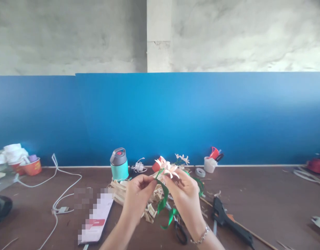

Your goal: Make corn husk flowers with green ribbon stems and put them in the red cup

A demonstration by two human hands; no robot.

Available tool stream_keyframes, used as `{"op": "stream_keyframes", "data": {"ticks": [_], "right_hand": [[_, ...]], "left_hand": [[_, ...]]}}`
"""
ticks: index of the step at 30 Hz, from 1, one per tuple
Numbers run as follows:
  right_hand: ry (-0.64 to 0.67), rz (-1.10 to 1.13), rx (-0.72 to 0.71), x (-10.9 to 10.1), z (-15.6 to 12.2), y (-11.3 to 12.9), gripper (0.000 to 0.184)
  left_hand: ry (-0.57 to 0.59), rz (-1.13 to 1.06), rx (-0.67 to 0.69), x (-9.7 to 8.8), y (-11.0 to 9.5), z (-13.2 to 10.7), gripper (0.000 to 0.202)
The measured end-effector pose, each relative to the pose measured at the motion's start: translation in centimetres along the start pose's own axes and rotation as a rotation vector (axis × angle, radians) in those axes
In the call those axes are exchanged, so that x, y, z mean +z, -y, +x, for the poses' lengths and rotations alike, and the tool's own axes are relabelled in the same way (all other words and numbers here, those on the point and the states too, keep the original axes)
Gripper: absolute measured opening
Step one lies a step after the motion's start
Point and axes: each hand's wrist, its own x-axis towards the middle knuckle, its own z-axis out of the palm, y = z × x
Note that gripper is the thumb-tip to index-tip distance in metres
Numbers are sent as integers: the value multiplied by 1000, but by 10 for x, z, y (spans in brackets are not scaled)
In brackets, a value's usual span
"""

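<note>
Both my hands are raised over the brown table (266, 201) and meet at a small cream paper flower (169, 168). My left hand (137, 196) pinches the stem just below the petals. My right hand (184, 194), with a bracelet at the wrist, has its fingers closed on the stem and on a green ribbon (163, 201) that curls down from it. Under my hands lies a heap of cream paper strips (120, 191), and black-handled scissors (180, 232) lie below my right wrist.
A teal bottle (119, 164), a charger with white cable (62, 191), a tape roll (200, 172), a white cup with red tools (210, 163) and more paper flowers (182, 159) stand along the blue wall. A black glue gun (228, 222) lies right; red paper cups (32, 167) sit far left.
</note>
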Motion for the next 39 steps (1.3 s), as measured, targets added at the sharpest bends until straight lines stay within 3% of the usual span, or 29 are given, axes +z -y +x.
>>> {"op": "stream_keyframes", "data": {"ticks": [5,10,13,16,19,22,26,30,33,37,39], "right_hand": [[7,-65,-15,-2,-1,3,6],[58,-280,-52,-8,5,-2,7],[179,-405,-14,-11,9,-10,8],[347,-395,60,-10,7,-13,11],[447,-207,163,-6,1,-10,9],[393,-88,218,0,-3,-5,6],[292,-108,182,3,-2,-3,9],[290,-233,147,1,1,-6,11],[403,-339,152,-5,1,-8,11],[647,-524,117,-12,-2,-11,20],[673,-591,62,-13,-3,-11,18]], "left_hand": [[21,-34,-29,-3,4,4,13],[-125,65,68,-16,2,15,12],[-237,134,157,-24,-3,19,12],[-279,137,198,-28,-4,22,12],[-191,-29,79,-26,0,22,14],[-61,-177,-68,-18,6,21,18],[16,-217,-161,-10,11,16,23],[15,-220,-179,-10,10,16,23],[-52,-188,-123,-15,8,20,21],[-172,-110,-27,-24,3,25,20],[-200,-75,8,-26,1,25,21]]}}
